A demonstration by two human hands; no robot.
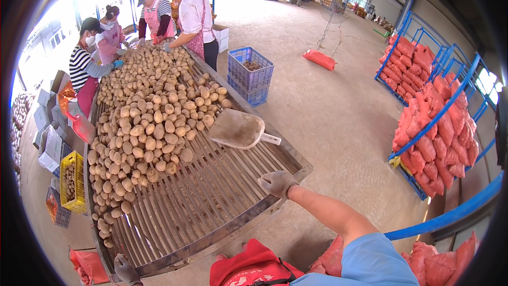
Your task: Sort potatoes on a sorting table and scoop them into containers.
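A slatted sorting table (211,196) stretches away from me, with a large heap of brown potatoes (153,127) on its far and left parts. My right hand (277,184), in a grey glove, is over the table's near right corner. Its fingers are curled, and nothing shows in them. A dirty white scoop (238,128) lies on the slats beyond that hand, its handle pointing right. My left hand (126,270), also gloved, is at the near left corner of the table; its fingers are partly hidden.
Several people in aprons (193,18) stand around the table's far end. A red scoop (82,126) is at the left edge, near a yellow crate (73,182). Stacked blue crates (250,74) stand to the right. Red sacks (436,132) fill blue-framed racks, and a blue rail (450,220) curves nearby.
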